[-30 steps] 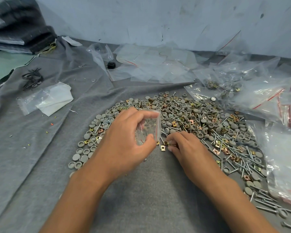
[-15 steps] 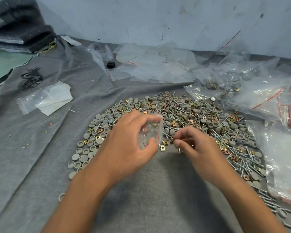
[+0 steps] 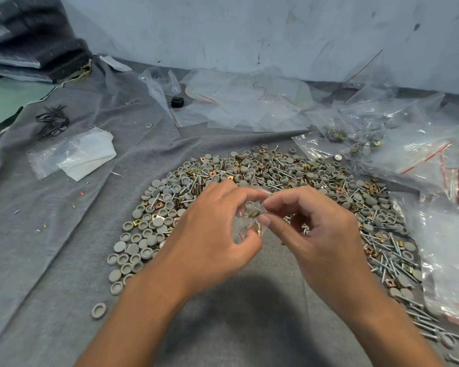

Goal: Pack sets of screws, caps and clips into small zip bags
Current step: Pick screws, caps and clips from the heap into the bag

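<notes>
Right hand has come up off the pile and now meets the left hand at the small zip bag, which is held above the near edge of the heap. Left hand fingers curl round the bag, thumb underneath, gripping it; right hand thumb and forefinger pinch at the bag's mouth, and something brassy shows there, too blurred to name. Under the hands on the grey cloth lies the mixed heap: grey round caps mostly on the left side, long silver screws on the right near side, brass-coloured clips scattered through. One stray cap sits apart, near left. Filled and empty clear zip bags with red strips are piled far right; flat empty bags lie far centre by the wall, with a small black block just left of them. Folded white plastic and a bunch of dark wire pieces sit far left.
</notes>
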Demonstrator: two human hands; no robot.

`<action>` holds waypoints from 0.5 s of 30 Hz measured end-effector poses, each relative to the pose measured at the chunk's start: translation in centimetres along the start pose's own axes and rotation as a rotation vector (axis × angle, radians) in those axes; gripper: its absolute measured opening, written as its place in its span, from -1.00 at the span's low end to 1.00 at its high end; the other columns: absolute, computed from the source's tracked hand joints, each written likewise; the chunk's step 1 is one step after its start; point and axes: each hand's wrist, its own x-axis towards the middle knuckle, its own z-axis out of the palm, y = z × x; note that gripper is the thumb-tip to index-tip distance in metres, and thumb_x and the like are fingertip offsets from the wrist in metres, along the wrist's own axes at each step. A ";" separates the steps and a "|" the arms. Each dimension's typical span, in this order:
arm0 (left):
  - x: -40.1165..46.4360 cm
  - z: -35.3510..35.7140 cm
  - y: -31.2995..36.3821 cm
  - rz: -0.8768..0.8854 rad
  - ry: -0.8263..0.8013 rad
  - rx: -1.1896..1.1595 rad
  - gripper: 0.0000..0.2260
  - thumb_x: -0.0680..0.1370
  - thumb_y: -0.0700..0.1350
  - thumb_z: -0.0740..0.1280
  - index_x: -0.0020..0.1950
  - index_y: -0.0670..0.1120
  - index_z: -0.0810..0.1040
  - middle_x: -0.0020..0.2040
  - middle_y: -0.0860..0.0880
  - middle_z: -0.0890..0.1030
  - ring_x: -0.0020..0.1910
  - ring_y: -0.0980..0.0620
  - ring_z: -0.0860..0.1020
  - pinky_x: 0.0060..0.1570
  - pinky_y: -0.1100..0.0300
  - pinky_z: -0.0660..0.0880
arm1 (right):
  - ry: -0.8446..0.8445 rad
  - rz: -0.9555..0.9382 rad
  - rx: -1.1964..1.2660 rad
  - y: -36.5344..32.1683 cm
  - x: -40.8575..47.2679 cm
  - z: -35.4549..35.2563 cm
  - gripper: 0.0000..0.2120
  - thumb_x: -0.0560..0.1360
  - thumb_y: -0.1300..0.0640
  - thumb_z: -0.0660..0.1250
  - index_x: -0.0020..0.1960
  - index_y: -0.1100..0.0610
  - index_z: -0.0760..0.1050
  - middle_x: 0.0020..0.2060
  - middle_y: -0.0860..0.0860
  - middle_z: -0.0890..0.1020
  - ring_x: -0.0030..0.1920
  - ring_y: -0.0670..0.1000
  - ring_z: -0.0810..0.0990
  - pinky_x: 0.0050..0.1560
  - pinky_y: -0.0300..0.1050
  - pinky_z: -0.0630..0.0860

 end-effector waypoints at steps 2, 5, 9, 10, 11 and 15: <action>-0.1 0.0 -0.1 -0.002 -0.002 -0.003 -0.62 0.49 0.05 0.32 0.32 0.19 0.49 -0.08 0.32 0.36 0.03 0.23 0.41 -0.04 0.40 0.27 | 0.054 0.064 0.138 -0.2 -0.1 -0.1 -0.88 0.47 0.06 0.49 -0.01 -0.01 0.61 -0.17 -0.12 0.66 -0.20 -0.02 0.64 -0.24 -0.23 0.56; -0.1 0.1 -0.1 -0.002 0.004 -0.007 -0.61 0.49 0.06 0.32 0.33 0.20 0.48 -0.07 0.34 0.36 0.04 0.26 0.41 -0.02 0.44 0.26 | 0.136 0.135 0.336 -0.1 0.0 -0.8 -0.84 0.43 0.10 0.55 -0.04 0.00 0.61 -0.17 -0.01 0.69 -0.22 0.04 0.66 -0.23 -0.18 0.60; 0.0 0.3 0.0 0.011 -0.008 -0.002 -0.61 0.49 0.07 0.31 0.32 0.19 0.48 -0.08 0.33 0.36 0.03 0.23 0.41 -0.05 0.37 0.28 | 0.145 0.065 0.275 -0.5 0.2 -0.5 -0.83 0.42 0.11 0.55 -0.04 0.02 0.61 -0.18 -0.06 0.69 -0.21 0.02 0.67 -0.23 -0.21 0.58; 0.0 0.3 0.0 0.015 -0.007 -0.002 -0.62 0.48 0.07 0.30 0.31 0.19 0.49 -0.09 0.34 0.36 0.02 0.22 0.42 -0.05 0.37 0.27 | 0.131 0.044 0.241 -0.6 0.1 -0.2 -0.84 0.43 0.12 0.55 -0.03 0.04 0.62 -0.18 -0.10 0.69 -0.19 -0.01 0.68 -0.21 -0.24 0.57; 0.0 0.3 0.0 0.018 -0.003 -0.003 -0.62 0.47 0.07 0.30 0.30 0.19 0.49 -0.09 0.34 0.36 0.02 0.21 0.42 -0.05 0.37 0.27 | 0.116 0.017 0.185 -0.7 0.1 0.0 -0.85 0.43 0.13 0.54 -0.03 0.07 0.63 -0.17 -0.13 0.69 -0.17 -0.04 0.69 -0.19 -0.25 0.58; 0.0 0.1 -0.1 0.015 0.009 -0.005 -0.62 0.48 0.07 0.29 0.31 0.18 0.50 -0.05 0.36 0.38 0.06 0.21 0.43 0.00 0.41 0.28 | 0.109 -0.038 0.022 -0.2 -0.2 -0.2 -0.87 0.45 0.17 0.52 -0.01 0.12 0.66 -0.17 -0.17 0.69 -0.19 -0.11 0.68 -0.21 -0.24 0.59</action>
